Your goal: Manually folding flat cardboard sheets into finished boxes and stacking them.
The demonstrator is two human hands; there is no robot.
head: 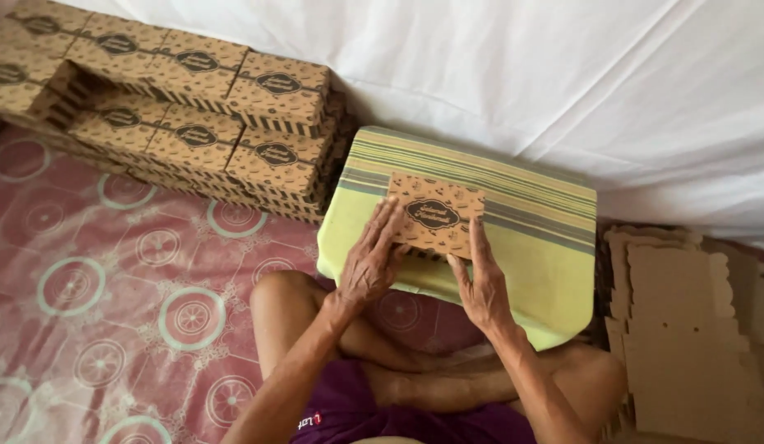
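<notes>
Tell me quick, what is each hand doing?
Left hand: open, flat on the brown box.
Right hand: open, fingers touching the box's edge.

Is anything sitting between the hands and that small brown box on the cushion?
Nothing visible. The left hand lies flat on the small brown box, and the right hand touches its near right edge. The box rests on the yellow striped cushion.
</notes>
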